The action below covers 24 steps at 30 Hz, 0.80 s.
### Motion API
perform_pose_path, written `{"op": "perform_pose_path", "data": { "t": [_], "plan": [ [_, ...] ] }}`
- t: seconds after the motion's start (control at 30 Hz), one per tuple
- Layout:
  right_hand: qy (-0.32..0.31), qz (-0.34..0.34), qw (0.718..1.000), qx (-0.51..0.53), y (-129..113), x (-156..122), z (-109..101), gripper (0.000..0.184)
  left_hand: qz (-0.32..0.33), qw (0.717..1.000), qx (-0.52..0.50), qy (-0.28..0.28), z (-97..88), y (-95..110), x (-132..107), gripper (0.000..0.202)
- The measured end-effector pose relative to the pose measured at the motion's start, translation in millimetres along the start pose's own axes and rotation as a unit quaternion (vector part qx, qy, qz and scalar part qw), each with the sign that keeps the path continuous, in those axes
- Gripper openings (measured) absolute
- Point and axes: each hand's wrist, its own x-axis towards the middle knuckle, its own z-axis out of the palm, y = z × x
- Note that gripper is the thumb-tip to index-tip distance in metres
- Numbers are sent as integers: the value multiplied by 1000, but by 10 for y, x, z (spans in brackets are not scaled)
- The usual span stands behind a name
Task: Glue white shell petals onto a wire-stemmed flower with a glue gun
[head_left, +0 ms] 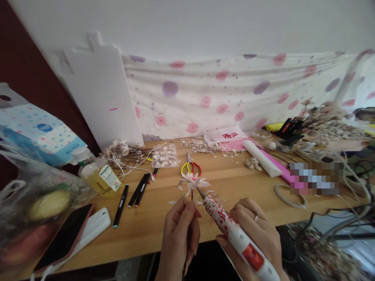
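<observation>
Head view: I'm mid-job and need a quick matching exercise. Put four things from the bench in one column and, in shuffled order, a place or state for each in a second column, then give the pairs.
Things
1. Glue pen
2. Scissors
3. Small white flower
4. Plastic bottle

Places or states
A. Yellow and red handles, lying on the wood bench
B. Held by its stem in the left hand
C. Filled with yellow liquid, near black marker pens
D. Held in the right hand, tip next to the flower

Pairs: 1-D, 2-A, 3-B, 4-C
</observation>
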Motion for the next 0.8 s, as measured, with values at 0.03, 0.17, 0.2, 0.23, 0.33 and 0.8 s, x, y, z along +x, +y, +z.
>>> {"op": "perform_pose_path", "data": {
  "t": [0.03, 0.17, 0.2, 0.23, 0.33, 0.8],
  "plan": [
    [-3, -1, 1000, 0, 7, 11, 8, 16, -1, 1000, 0, 2, -6, 0, 14, 41],
    [-10, 4, 1000, -4, 26, 56, 36, 15, -14, 1000, 4, 7, -16, 8, 79, 36],
    [-11, 7, 1000, -6, 31, 65, 42, 15, -14, 1000, 3, 8, -17, 7, 98, 36],
    [-12, 7, 1000, -9, 36, 73, 47, 14, -14, 1000, 1, 9, -19, 4, 117, 35],
    [-17, -2, 1000, -14, 58, 95, 65, 15, -11, 1000, -2, 12, -27, -17, 171, 34],
    [-61, 16, 998, 0, 193, 188, 278, 17, -62, 996, -59, 26, -101, -107, 372, 43]
  ]
}}
